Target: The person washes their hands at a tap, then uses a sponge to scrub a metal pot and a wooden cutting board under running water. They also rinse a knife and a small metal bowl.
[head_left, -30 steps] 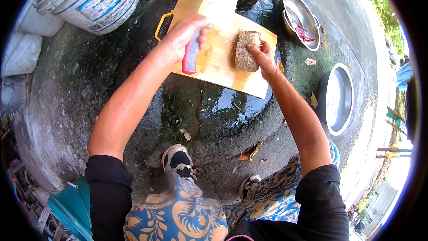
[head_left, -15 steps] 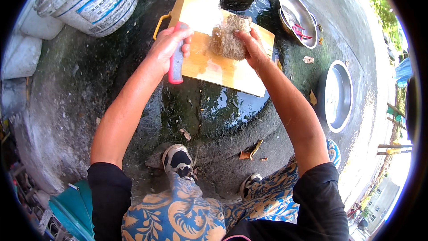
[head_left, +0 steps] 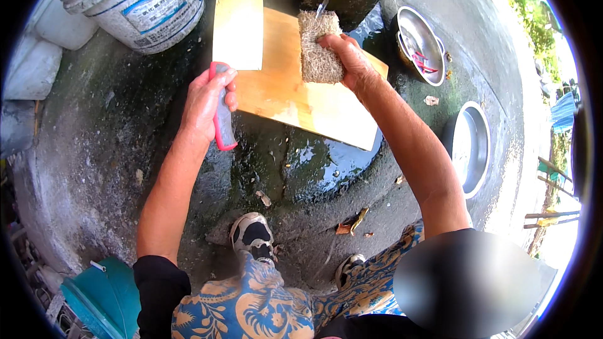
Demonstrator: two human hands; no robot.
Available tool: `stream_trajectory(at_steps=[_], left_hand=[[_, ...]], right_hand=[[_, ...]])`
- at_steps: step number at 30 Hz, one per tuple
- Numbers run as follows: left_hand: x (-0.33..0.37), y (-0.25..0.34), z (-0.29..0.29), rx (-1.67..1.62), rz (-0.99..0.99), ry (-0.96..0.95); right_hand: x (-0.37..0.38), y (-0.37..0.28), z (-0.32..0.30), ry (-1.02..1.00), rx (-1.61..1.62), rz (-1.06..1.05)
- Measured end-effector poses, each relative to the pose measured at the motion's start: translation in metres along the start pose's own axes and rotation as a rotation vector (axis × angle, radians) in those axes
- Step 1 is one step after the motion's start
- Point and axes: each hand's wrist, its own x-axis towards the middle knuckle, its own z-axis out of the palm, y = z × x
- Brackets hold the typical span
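Note:
My left hand (head_left: 202, 105) is closed around the grey and pink handle of a cleaver (head_left: 238, 28). Its wide blade points away from me, flat side up, over the left part of a wooden cutting board (head_left: 276, 93). In my right hand (head_left: 349, 61) is a tan, fibrous scrubbing pad (head_left: 320, 68), which looks like loofah. The pad hangs over the board's far middle, apart from the blade. A thin stream of water (head_left: 322, 6) comes down at the pad's far edge. The board is wet and lies tilted, its right end nearer me.
A dirty white bucket (head_left: 141, 12) stands at the far left. On the right are a steel bowl (head_left: 419, 30) with red-handled things inside and a grey metal basin (head_left: 472, 150). A teal bucket (head_left: 103, 298) is at the lower left. Dry leaves (head_left: 352, 223) lie on wet concrete.
The cleaver has moved left and toward me, away from the pad, which was against the blade's right side. My right hand has raised the pad slightly to the far side, under the water.

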Motion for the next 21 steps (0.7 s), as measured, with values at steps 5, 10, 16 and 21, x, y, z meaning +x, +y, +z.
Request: stream_trajectory(at_steps=[5,10,16,21], left_hand=[[0.004,-0.006,0.008,-0.021,-0.022,0.012],[0.019,-0.008,0.038,-0.053,-0.007,-0.066],[0.026,-0.006,0.076,-0.076,-0.026,-0.149],[0.027,-0.011,0.08,-0.113,-0.029,-0.155]], right_hand=[[-0.038,-0.075,-0.006,-0.158,-0.384,-0.053],[-0.065,-0.126,-0.002,-0.043,-0.918,-0.118],[-0.089,-0.182,0.024,-0.102,-0.674,-0.202],[-0.041,-0.193,0.096,-0.343,-0.322,-0.402]])
